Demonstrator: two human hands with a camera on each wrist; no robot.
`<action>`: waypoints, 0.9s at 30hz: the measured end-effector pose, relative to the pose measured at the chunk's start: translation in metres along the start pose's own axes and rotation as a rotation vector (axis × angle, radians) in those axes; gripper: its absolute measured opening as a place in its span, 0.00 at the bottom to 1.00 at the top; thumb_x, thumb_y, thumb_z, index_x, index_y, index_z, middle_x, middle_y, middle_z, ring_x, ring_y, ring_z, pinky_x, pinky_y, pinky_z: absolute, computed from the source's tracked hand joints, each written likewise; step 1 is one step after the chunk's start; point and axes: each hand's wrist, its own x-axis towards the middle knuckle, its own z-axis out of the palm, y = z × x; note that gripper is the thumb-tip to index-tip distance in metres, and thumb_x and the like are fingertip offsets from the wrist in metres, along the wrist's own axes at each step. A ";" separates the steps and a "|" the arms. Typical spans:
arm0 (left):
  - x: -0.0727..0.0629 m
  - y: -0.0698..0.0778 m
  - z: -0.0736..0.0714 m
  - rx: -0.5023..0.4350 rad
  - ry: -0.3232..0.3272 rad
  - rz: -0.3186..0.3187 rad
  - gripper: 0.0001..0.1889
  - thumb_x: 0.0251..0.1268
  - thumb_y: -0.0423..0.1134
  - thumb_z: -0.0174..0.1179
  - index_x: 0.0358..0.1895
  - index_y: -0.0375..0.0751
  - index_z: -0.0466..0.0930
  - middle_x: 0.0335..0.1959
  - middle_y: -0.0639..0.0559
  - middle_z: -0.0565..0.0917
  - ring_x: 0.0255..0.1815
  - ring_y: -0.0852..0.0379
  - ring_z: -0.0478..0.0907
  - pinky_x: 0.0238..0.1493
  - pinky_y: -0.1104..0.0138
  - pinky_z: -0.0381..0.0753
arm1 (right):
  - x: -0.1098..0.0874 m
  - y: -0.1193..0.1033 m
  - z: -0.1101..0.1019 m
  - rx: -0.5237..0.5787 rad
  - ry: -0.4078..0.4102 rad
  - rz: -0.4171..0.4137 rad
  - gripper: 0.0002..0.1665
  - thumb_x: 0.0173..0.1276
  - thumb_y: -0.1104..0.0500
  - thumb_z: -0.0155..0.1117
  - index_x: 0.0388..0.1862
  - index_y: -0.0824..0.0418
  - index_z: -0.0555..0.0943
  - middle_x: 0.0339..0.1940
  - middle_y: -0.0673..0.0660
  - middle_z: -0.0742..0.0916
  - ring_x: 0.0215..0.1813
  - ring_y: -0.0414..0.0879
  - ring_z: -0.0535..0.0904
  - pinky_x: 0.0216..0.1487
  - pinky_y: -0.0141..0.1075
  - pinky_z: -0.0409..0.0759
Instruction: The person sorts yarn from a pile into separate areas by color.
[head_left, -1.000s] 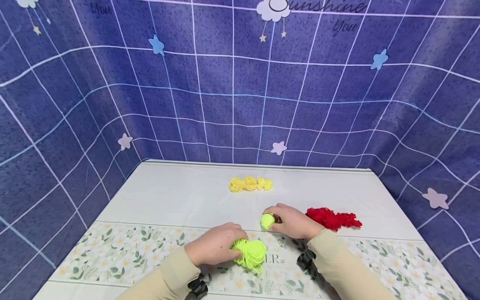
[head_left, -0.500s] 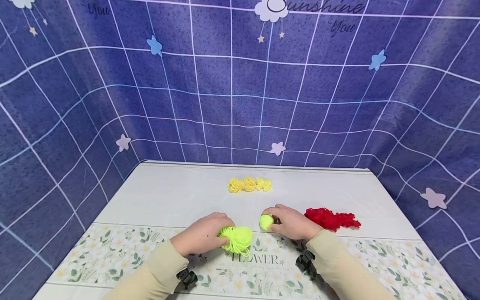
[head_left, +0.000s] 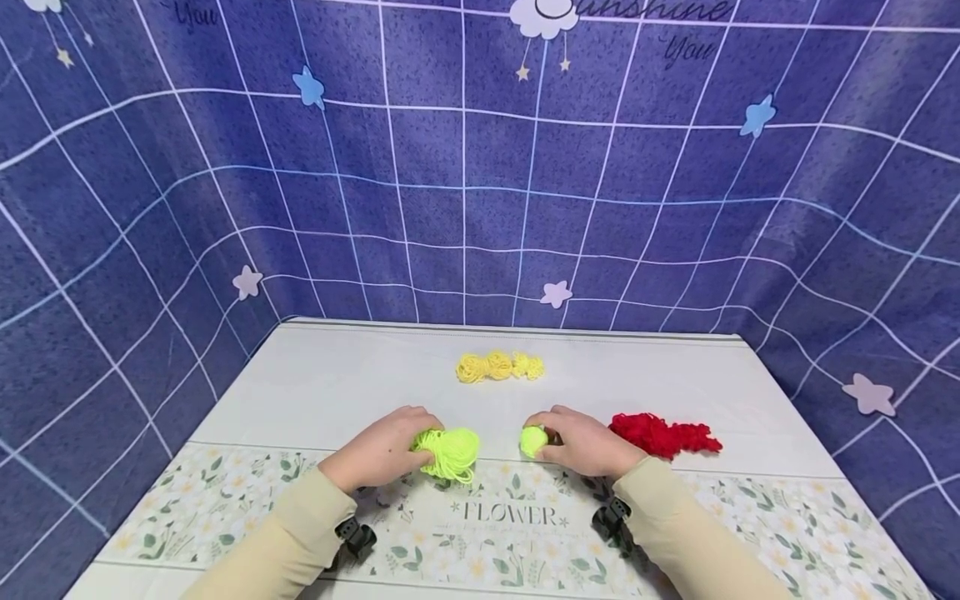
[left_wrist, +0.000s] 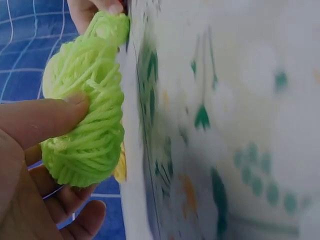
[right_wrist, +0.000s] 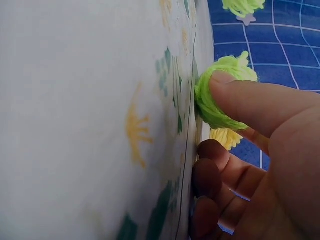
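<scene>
My left hand (head_left: 386, 446) grips a large neon-green ball of yarn (head_left: 452, 452), its thumb (left_wrist: 47, 117) pressed on the wound strands and the other fingers behind it. To the right, my right hand (head_left: 581, 442) pinches a smaller neon-green ball of yarn (head_left: 533, 442) between thumb and fingers. In the right wrist view this small ball (right_wrist: 225, 95) sits right at the table surface, and the lower fingers curl beneath the thumb. A short gap separates the two green balls in the head view.
A row of yellow yarn bundles (head_left: 498, 367) lies farther back on the white table (head_left: 360, 367). Red yarn (head_left: 663, 435) lies just right of my right hand. A floral band lettered FLOWER (head_left: 510, 515) crosses the front. Blue grid-patterned cloth (head_left: 480, 167) encloses the back and sides.
My left hand has carried the large green yarn ball left and farther back, away from the front of the table. The right hand and its small ball have stayed in place.
</scene>
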 end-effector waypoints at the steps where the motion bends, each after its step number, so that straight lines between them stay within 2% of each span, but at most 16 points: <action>1: 0.000 -0.003 0.000 0.002 0.008 -0.005 0.15 0.67 0.42 0.67 0.56 0.48 0.83 0.47 0.61 0.79 0.52 0.59 0.75 0.55 0.57 0.78 | 0.000 0.000 0.000 0.004 -0.001 0.000 0.19 0.71 0.53 0.69 0.59 0.43 0.80 0.41 0.43 0.77 0.42 0.42 0.72 0.44 0.40 0.74; 8: -0.004 -0.020 -0.003 0.023 0.056 -0.044 0.16 0.65 0.40 0.68 0.56 0.48 0.83 0.47 0.61 0.79 0.54 0.56 0.76 0.58 0.55 0.76 | 0.000 0.000 -0.001 0.005 -0.004 0.000 0.18 0.71 0.52 0.69 0.59 0.43 0.80 0.41 0.43 0.78 0.42 0.42 0.72 0.44 0.40 0.74; 20: -0.016 -0.060 -0.030 0.072 0.142 -0.099 0.16 0.64 0.36 0.70 0.54 0.41 0.83 0.49 0.53 0.82 0.56 0.47 0.76 0.61 0.49 0.74 | 0.000 0.001 -0.001 0.006 -0.009 0.009 0.18 0.71 0.52 0.68 0.59 0.43 0.80 0.40 0.43 0.77 0.42 0.42 0.73 0.44 0.40 0.74; 27: -0.020 -0.078 -0.035 0.101 0.164 -0.145 0.17 0.63 0.35 0.70 0.54 0.39 0.83 0.48 0.50 0.82 0.54 0.45 0.77 0.59 0.47 0.74 | 0.000 0.000 -0.003 0.019 -0.004 0.010 0.19 0.71 0.53 0.69 0.59 0.44 0.80 0.41 0.43 0.78 0.43 0.42 0.73 0.45 0.40 0.75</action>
